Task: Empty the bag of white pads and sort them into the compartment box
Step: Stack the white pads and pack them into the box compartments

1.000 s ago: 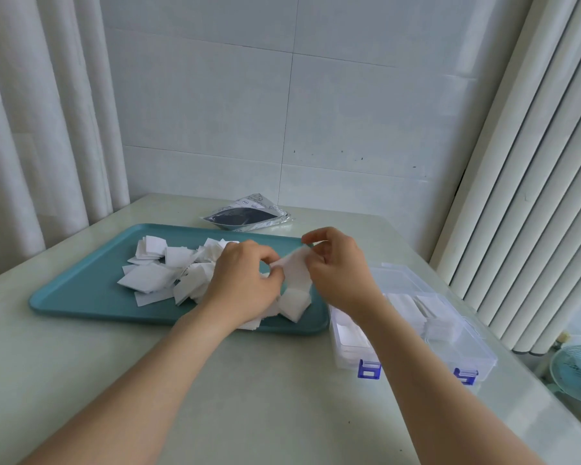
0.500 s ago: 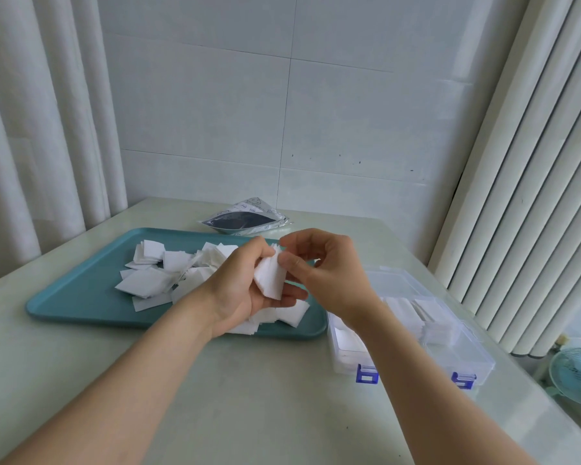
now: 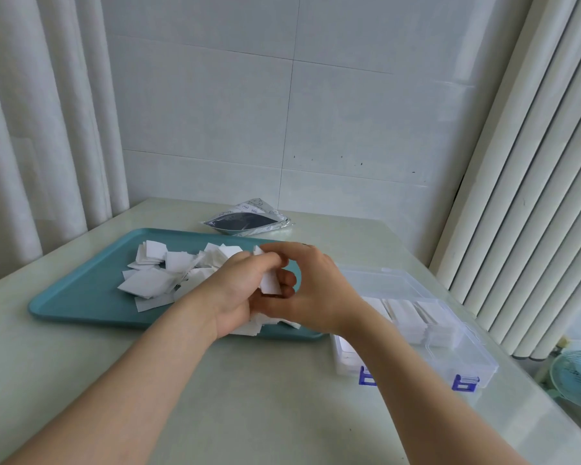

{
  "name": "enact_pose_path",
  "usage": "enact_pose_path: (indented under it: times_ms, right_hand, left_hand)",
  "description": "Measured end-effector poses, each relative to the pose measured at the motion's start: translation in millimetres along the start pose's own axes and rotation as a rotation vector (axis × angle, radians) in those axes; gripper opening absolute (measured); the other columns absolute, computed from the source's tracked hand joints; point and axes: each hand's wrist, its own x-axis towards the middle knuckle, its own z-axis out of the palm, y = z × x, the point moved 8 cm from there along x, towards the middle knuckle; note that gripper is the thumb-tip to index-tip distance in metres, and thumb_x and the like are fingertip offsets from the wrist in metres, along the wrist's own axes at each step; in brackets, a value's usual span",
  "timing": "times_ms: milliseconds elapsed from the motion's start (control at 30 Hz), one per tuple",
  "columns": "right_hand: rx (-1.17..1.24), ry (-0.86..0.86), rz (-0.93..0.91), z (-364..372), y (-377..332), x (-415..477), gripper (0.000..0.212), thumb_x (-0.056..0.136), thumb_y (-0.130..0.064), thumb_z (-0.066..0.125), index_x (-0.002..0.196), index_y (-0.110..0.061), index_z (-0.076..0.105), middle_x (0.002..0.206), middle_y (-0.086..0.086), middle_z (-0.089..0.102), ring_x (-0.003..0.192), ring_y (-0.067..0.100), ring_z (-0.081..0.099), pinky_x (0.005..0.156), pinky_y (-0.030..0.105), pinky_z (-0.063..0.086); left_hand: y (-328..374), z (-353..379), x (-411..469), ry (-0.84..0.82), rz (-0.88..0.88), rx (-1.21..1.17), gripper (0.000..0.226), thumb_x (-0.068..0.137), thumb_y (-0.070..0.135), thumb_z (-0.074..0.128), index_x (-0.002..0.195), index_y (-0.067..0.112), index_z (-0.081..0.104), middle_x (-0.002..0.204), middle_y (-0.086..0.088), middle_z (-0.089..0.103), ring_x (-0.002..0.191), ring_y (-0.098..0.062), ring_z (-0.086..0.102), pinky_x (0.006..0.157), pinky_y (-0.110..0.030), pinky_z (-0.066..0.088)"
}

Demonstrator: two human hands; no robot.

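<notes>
Loose white pads (image 3: 155, 276) lie in a heap on a teal tray (image 3: 81, 297). Over the tray's right end, my left hand (image 3: 239, 290) grips a small stack of white pads (image 3: 270, 285), fingers curled round it. My right hand (image 3: 316, 290) meets it from the right, its fingers curled over the top of the same stack. The clear compartment box (image 3: 450, 340) with blue latches stands right of the tray, lid open, white pads stacked in its compartments. The emptied grey bag (image 3: 249, 221) lies behind the tray.
The pale table (image 3: 249, 397) ends close to a tiled wall at the back. Curtains hang at the left, a ribbed white radiator (image 3: 534, 196) stands at the right, and a small blue fan (image 3: 577, 377) sits low beyond the table's right edge.
Both hands lifted a pad off the tray heap, brought it against the stack in my left hand, and my right hand has closed in over that stack.
</notes>
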Motion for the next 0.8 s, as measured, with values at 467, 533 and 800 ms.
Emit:
enact_pose_path:
  times_ms: [467, 533, 800]
  right_hand:
    - [-0.176, 0.009, -0.034, -11, -17, -2, 0.055, 0.067, -0.042, 0.091, 0.113, -0.018, 0.072, 0.100, -0.003, 0.072, 0.098, 0.022, 0.058, 0.093, 0.034, 0.048]
    - [-0.190, -0.054, -0.053, -9, -19, -2, 0.049, 0.070, -0.039, 0.090, 0.104, -0.012, 0.069, 0.094, 0.001, 0.070, 0.091, 0.025, 0.057, 0.088, 0.037, 0.049]
    - [-0.321, -0.162, -0.023, -23, -8, -21, 0.034, 0.077, -0.046, 0.073, 0.089, -0.017, 0.061, 0.082, -0.004, 0.061, 0.084, 0.021, 0.054, 0.082, 0.040, 0.050]
  left_hand:
    - [-3, 13, -5, -0.170, 0.000, 0.083, 0.022, 0.105, 0.028, 0.058, 0.110, 0.009, 0.069, 0.088, -0.012, 0.067, 0.080, -0.024, 0.067, 0.070, -0.039, 0.060]
    - [-4, 12, -5, -0.112, 0.017, 0.106, 0.020, 0.106, 0.027, 0.057, 0.098, 0.012, 0.067, 0.077, -0.007, 0.060, 0.069, -0.019, 0.061, 0.062, -0.034, 0.058]
    - [-11, 33, -7, -0.121, 0.098, 0.229, 0.020, 0.104, 0.030, 0.059, 0.096, 0.014, 0.068, 0.079, -0.008, 0.066, 0.067, -0.021, 0.061, 0.057, -0.031, 0.051]
